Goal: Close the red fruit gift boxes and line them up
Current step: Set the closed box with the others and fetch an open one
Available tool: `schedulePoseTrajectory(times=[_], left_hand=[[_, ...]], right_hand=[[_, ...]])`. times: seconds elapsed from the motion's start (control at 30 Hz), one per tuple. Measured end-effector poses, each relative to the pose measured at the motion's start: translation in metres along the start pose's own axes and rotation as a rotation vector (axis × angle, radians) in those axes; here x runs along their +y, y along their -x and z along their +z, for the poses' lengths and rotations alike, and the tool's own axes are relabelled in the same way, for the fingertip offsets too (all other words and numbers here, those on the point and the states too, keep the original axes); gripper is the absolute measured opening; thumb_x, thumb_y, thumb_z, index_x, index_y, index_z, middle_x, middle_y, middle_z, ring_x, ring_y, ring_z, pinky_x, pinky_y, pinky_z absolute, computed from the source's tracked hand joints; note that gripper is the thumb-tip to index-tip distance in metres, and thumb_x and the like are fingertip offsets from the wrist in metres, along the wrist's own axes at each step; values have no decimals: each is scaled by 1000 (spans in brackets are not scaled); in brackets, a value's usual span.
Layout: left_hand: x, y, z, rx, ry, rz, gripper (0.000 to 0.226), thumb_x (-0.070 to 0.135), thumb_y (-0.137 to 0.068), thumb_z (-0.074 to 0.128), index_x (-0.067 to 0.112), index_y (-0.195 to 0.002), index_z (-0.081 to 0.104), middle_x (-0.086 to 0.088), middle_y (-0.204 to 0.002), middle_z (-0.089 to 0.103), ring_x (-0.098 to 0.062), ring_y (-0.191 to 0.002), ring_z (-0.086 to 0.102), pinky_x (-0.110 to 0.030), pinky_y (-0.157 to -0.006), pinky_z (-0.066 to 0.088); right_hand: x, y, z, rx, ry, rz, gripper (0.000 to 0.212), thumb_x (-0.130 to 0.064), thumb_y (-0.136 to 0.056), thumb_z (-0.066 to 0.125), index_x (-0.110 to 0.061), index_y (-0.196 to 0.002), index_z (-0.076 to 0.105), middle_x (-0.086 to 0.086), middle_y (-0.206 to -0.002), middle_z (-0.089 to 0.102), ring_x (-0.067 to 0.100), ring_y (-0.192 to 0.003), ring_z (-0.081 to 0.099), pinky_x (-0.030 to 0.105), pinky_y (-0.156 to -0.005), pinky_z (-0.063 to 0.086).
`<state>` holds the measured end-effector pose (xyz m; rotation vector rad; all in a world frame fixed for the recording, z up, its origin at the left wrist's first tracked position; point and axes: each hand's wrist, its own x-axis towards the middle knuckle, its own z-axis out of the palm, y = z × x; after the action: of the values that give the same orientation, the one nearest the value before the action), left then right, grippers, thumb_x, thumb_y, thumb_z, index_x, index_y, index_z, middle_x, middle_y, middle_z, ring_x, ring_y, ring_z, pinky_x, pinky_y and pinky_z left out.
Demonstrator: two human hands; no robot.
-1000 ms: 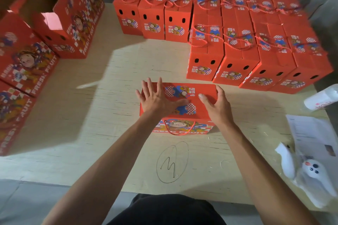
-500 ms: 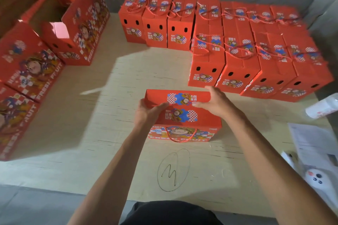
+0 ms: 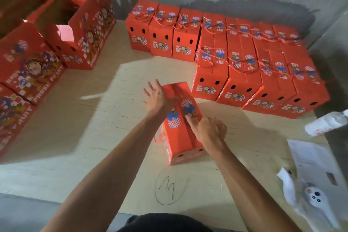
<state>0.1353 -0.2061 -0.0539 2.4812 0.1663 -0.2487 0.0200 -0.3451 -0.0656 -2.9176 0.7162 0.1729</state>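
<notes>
Closed red gift box (image 3: 180,124): stiff, probably light cardboard; left hand (image 3: 158,98) flat-fingered against its side, right hand (image 3: 209,132) pressing its lid, fingers loosely bent.

the light is soft and rather dim, coming from behind the person, whose big shadow falls over the table (image 3: 105,122). motion blur smears the left boxes (image 3: 28,69) and the right edge. wide-angle distortion bends the borders.

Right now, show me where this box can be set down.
Bare tabletop lies between the open boxes and the closed rows, left of the front row. More by the pencilled circle. The right edge is crowded: bottle, papers.
</notes>
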Motion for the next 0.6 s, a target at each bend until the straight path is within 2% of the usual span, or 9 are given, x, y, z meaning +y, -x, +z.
schedulePoseTrajectory(times=[0.07, 0.1, 0.13, 0.17, 0.23, 0.33, 0.4, 0.5, 0.6], left_hand=[[-8, 6, 11, -40, 116, -94, 95, 52, -88, 71, 7, -156, 23, -18, -161, 28, -41, -146, 32, -52, -114, 35], [-16, 10, 15, -70, 155, -117, 78, 54, -91, 67, 4, -145, 41, -22, -149, 44, -41, -137, 46, -47, -107, 42], [-25, 13, 16, -83, 176, -120, 55, 56, -93, 63, 8, -120, 62, -22, -127, 61, -39, -122, 59, -42, -93, 48], [-34, 14, 14, -75, 188, -99, 46, 59, -93, 61, 14, -85, 68, -17, -97, 70, -37, -104, 67, -37, -78, 48], [-47, 10, 4, -65, 160, -76, 58, 65, -87, 62, 15, -58, 53, -3, -62, 60, -33, -78, 67, -33, -63, 41], [-59, -3, -10, -91, 73, -57, 61, 79, -77, 62, 19, -80, 61, 3, -75, 63, -27, -82, 61, -33, -65, 44], [-64, -4, -13, -84, -30, -29, 75, 88, -73, 56, 21, -104, 62, -2, -96, 67, -28, -94, 63, -35, -75, 46], [-65, -3, -6, 2, -164, 33, 78, 88, -77, 52, 19, -113, 56, -9, -110, 70, -33, -103, 65, -38, -76, 44], [-60, -5, -4, -5, -248, 62, 75, 83, -82, 52, 16, -114, 51, -12, -115, 69, -35, -106, 65, -40, -80, 44]], right_hand=[[-15, 4, 5, -91, -85, 12, 81, -79, -95, 29, -13, -101, 75, 12, -103, 75, 33, -97, 70, 34, -71, 43], [-22, 5, 7, -152, -132, 9, 75, -75, -98, 32, -13, -105, 74, 13, -108, 74, 35, -102, 70, 35, -75, 47], [-29, 6, 9, -222, -191, 1, 71, -71, -99, 35, -12, -107, 73, 15, -111, 74, 36, -104, 70, 36, -79, 50], [-35, 7, 11, -299, -273, -4, 68, -67, -101, 37, -9, -107, 72, 18, -109, 74, 38, -102, 71, 37, -79, 54], [-47, 9, 13, -472, -492, 30, 64, -61, -102, 43, -1, -97, 65, 23, -90, 75, 39, -81, 75, 36, -59, 59], [-56, 8, 16, -582, -706, 73, 56, -58, -99, 52, -2, -92, 58, 18, -72, 73, 34, -64, 75, 41, -52, 62], [-59, 8, 17, -641, -784, 71, 54, -57, -97, 55, -4, -102, 58, 18, -72, 75, 32, -62, 76, 35, -47, 59], [-58, 8, 15, -693, -899, 72, 48, -52, -97, 59, -9, -117, 56, 16, -82, 77, 32, -60, 75, 26, -38, 51], [-55, 9, 7, -628, -670, -9, 52, -62, -94, 58, -13, -108, 60, 5, -81, 75, 25, -54, 73, 28, -42, 51]])
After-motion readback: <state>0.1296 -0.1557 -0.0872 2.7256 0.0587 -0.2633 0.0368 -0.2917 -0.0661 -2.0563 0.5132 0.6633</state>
